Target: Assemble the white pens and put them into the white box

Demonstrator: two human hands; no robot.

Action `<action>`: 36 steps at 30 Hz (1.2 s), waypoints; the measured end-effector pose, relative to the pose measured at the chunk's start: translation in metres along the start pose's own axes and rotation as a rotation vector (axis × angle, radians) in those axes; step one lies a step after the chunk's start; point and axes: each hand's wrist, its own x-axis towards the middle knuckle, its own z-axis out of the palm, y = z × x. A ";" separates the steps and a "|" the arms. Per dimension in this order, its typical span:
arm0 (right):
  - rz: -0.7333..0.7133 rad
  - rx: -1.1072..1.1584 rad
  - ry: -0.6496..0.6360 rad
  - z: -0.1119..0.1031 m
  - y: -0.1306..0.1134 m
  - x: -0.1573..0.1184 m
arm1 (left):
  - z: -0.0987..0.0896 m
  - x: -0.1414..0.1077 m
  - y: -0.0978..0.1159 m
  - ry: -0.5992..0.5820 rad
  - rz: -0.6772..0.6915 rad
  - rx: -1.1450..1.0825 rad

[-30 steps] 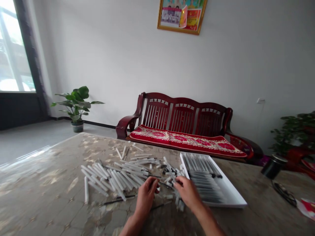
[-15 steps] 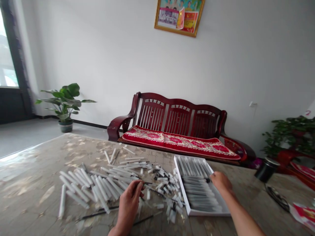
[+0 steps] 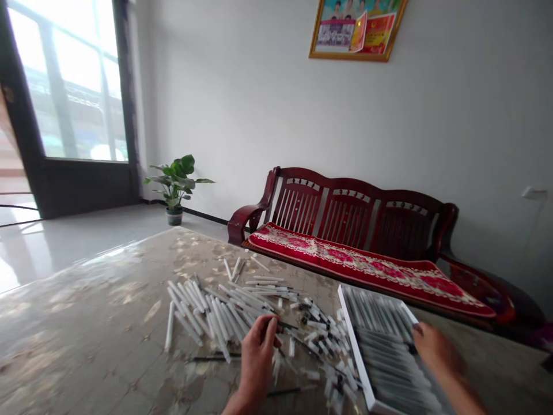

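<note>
Head view: left hand, fingers drawn into a narrow pinch at the near edge of a heap of loose white plastic tubes, is the nearer hand to them, any held piece impossible to tell; right hand, blurred, lies over the right side of 1 white tray of tubes in close rows, its hold equally unclear. Heap sits ahead of left hand on the marble-patterned worktop, long axes mixed, with black-tipped tubes between both hands. 1 framed poster hangs on the wall, its lettering unreadable.
</note>
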 end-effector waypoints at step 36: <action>-0.721 0.662 -0.313 0.033 -0.280 -0.164 | -0.003 0.016 0.001 0.010 -0.147 -0.124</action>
